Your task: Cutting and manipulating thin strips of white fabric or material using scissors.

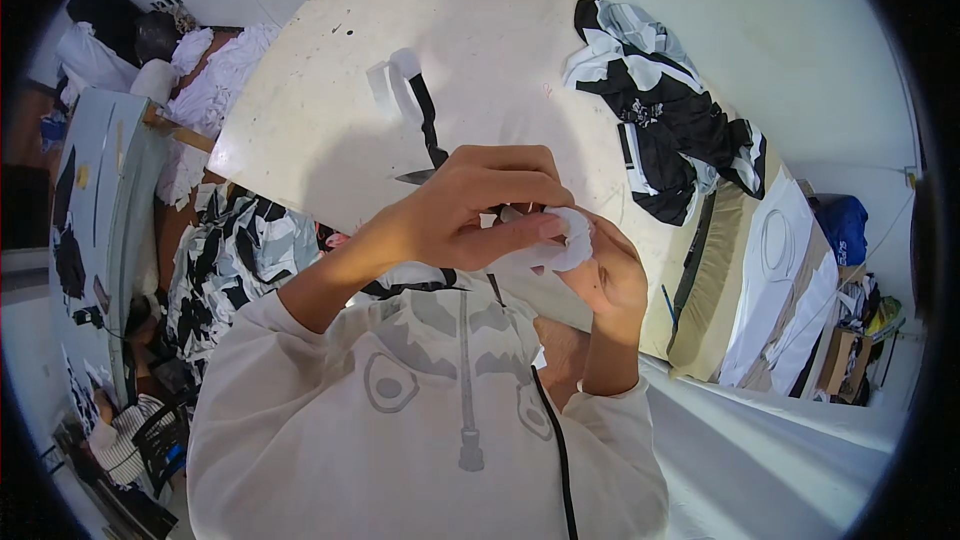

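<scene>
Head view: pinching a white ring (pixel 575 242) of soft, cloth-like material with the left hand (pixel 490 195), thumb pressed on the ring's left edge, fingers bent over the back. Touching the same ring from the right with the right hand (pixel 615 270), partly behind it; cannot tell how tightly closed, fingertips mostly hidden. Held up above the near edge of the pale tabletop (pixel 320 70), about mid-scene, in front of a pale printed top (pixel 400 460). Just left of the left hand, a dark pointed blade (pixel 415 177), rest covered; cannot tell if held or lying. Farther off, on the tabletop, a black strip (pixel 424 105) beside a white loop (pixel 405 62). At far right, a crumpled heap of black, white and grey garments (pixel 670 105); nearer on the right, tan fabric (pixel 715 280), then white sheets (pixel 765 270), then a blue bag (pixel 840 228). At left, a pile of black-and-white cloth (pixel 235 260), white fabric (pixel 232 65) farther off, a grey-blue table (pixel 105 170). At near left, a person in a striped top (pixel 125 445) next to a black chair (pixel 163 445).
</scene>
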Tool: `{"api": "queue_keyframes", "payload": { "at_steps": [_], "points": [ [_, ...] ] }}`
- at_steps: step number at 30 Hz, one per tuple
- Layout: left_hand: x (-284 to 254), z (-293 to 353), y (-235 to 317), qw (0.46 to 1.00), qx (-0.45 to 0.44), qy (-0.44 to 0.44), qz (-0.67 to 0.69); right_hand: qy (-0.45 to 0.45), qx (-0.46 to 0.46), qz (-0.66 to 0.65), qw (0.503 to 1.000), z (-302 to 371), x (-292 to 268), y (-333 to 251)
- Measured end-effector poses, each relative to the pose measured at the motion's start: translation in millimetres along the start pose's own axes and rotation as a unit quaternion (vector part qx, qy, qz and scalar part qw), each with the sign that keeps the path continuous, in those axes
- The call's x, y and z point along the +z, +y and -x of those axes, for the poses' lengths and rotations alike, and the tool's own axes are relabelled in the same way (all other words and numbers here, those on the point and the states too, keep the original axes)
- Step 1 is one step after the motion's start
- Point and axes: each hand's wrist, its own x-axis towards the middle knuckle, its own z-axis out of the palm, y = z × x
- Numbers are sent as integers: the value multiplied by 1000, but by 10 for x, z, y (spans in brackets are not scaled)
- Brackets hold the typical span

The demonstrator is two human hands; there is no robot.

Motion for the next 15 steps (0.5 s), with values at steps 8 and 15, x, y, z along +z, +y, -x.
{"api": "queue_keyframes", "payload": {
  "at_steps": [8, 15],
  "points": [
    [-28, 31, -3, 1000, 3, 24, 12, 54, -9, -189, 980, -94, 157, -44],
    [-109, 9, 47, 999, -7, 37, -15, 15, -142, 43, 989, -104, 319, -56]
  ]
}}
